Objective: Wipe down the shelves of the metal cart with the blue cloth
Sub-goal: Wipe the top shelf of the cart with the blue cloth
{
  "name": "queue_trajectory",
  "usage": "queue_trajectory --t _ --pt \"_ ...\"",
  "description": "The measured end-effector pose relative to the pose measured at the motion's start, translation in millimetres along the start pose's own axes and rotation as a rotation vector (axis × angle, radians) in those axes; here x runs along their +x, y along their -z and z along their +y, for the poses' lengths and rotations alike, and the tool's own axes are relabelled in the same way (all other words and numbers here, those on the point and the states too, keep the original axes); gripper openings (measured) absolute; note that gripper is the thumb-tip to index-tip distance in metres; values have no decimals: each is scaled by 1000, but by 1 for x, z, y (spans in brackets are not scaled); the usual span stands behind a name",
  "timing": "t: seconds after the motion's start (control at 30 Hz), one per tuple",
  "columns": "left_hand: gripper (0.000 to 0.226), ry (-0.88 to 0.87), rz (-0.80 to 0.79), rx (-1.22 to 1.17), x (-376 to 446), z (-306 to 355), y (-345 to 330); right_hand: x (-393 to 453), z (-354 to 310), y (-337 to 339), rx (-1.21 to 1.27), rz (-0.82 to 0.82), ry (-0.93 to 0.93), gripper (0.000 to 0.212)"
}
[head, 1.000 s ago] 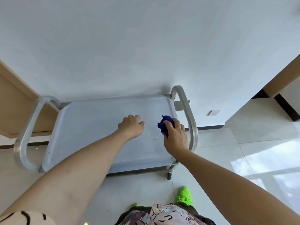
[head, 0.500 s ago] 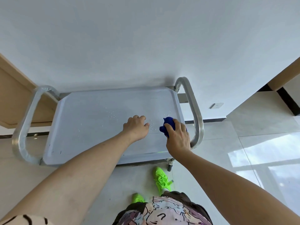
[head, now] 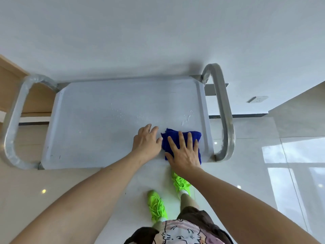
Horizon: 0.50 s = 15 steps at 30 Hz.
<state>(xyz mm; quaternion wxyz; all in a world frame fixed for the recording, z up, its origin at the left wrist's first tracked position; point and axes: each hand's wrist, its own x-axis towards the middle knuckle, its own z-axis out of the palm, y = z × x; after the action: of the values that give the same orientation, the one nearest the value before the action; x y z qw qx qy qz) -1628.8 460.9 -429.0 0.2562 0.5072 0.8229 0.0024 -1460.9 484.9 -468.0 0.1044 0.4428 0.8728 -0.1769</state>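
Note:
The metal cart's top shelf (head: 98,127) is a pale grey tray with raised edges and a tubular handle at each end. A blue cloth (head: 194,136) lies spread flat on its near right corner. My right hand (head: 184,150) presses on the cloth with straight, spread fingers. Just left of the cloth, my left hand (head: 146,140) rests on the shelf, and its fingers touch the cloth's left edge. Water droplets (head: 186,118) dot the shelf behind the cloth. The lower shelves are hidden under the top one.
The cart stands against a white wall (head: 158,36). Its right handle (head: 223,110) and left handle (head: 14,120) curve up at the ends. A wooden cabinet (head: 10,80) sits at the left. My green shoes (head: 156,205) stand on the glossy tiled floor (head: 290,155).
My right hand held the cloth bunched up; now the cloth is spread flat under my open palm. The view has tilted down and nearer to the cart.

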Motion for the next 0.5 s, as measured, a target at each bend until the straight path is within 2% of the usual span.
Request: queue_trajectory --t 0.13,0.33,0.5 --pt "53 -37 24 43 16 0 -17 14 -1 -13 -3 36 -63 68" --pt "54 -38 65 7 36 7 -32 38 21 -14 -26 107 -38 71" --pt "59 -86 107 111 25 -5 -50 66 27 -10 -51 140 -52 73"
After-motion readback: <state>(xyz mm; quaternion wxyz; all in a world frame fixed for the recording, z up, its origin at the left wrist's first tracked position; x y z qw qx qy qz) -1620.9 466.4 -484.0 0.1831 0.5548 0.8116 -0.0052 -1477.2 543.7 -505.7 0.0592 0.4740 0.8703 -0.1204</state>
